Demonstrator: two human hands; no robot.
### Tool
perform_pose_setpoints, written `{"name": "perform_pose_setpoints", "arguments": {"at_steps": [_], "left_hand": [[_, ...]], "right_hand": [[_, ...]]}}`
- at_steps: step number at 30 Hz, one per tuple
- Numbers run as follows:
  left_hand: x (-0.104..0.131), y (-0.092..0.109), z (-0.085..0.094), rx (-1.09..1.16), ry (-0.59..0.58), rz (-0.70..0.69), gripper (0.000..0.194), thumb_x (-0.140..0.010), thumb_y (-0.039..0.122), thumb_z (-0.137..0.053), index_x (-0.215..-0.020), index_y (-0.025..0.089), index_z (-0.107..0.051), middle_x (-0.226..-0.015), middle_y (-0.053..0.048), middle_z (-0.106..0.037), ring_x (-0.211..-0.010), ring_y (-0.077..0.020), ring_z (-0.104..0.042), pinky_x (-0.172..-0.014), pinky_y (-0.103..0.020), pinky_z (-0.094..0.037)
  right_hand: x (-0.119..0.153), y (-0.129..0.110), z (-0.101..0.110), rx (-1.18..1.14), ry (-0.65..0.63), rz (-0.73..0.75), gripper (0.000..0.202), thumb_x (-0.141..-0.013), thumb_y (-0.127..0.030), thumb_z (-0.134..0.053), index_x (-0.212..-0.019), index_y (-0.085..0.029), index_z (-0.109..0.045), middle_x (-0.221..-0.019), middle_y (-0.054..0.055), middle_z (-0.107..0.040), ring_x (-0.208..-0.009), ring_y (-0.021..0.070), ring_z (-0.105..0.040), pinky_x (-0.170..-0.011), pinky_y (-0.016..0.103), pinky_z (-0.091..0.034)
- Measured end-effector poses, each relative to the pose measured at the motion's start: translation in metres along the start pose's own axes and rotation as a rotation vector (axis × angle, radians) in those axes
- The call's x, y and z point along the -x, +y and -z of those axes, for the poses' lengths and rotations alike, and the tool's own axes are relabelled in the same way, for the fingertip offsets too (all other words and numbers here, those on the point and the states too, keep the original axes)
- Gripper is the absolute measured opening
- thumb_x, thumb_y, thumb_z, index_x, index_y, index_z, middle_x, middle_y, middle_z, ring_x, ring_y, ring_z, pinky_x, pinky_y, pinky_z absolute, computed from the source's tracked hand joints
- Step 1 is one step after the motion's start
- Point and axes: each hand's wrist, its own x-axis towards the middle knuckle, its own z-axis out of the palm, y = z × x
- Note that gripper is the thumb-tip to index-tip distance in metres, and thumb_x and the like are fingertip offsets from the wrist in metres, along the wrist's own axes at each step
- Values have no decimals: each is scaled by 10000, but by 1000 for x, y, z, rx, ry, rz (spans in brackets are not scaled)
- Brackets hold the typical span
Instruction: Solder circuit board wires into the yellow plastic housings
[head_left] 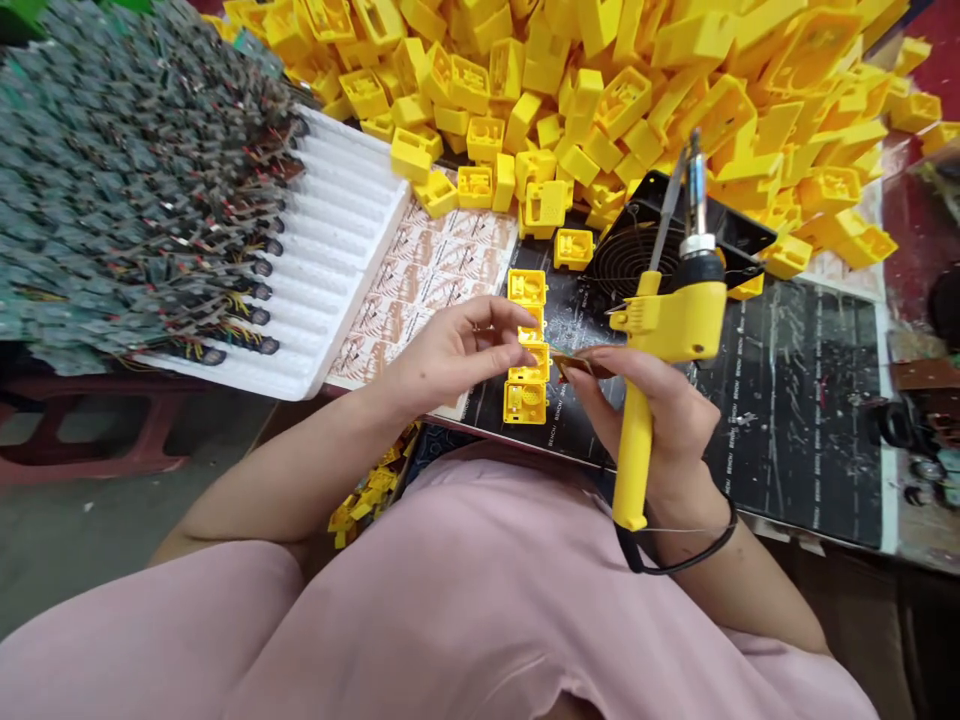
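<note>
My right hand [660, 405] is closed around the handle of a yellow soldering gun [667, 320], whose metal barrel points away from me. Its thumb and forefinger also pinch a small, flat brownish piece [571, 363], mostly hidden by the fingers. My left hand [472, 345] hovers over a short column of yellow plastic housings [525, 402], thumb and fingers apart. I see nothing held in it, and whether the fingertips touch a housing I cannot tell. The housings stand with their open sides up on the black mat.
A big heap of yellow housings [540, 60] spreads along the back. A black fan [637, 245] sits behind the soldering gun. Leftward, wired circuit boards [150, 190] lie piled on a white foam tray [345, 200]. More yellow parts [375, 495] are below the table edge.
</note>
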Motion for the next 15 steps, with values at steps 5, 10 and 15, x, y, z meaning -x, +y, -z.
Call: {"name": "perform_pose_setpoints", "arguments": {"at_steps": [5, 10, 15], "left_hand": [[0, 1, 0, 116, 157, -39, 345, -743, 223, -874, -1010, 189, -658, -978, 22, -679, -707, -73, -694, -684, -195, -616], [1, -10, -7, 496, 22, 279, 471, -723, 284, -967, -1102, 186, -706, -1030, -33, -764, -862, -140, -762, -685, -198, -621], [6, -16, -15, 676, -148, 426, 428, -669, 356, -1030, -1024, 200, -850, -1016, -50, -816, -906, -143, -776, -801, -218, -649]], "right_hand": [[3, -1, -1, -107, 1, -86, 442, -896, -113, -804, -1246, -296, -605, -1010, -23, -797, -809, 167, -794, -758, 282, -680], [2, 2, 0, -21, 77, 39, 502, -857, -65, -826, -1264, -287, -632, -1026, 3, -804, -878, 186, -805, -830, 298, -677], [-2, 4, -1, 66, 86, 88, 443, -876, -97, -829, -1231, -273, -630, -987, 10, -811, -834, 175, -803, -761, 271, -669]]}}
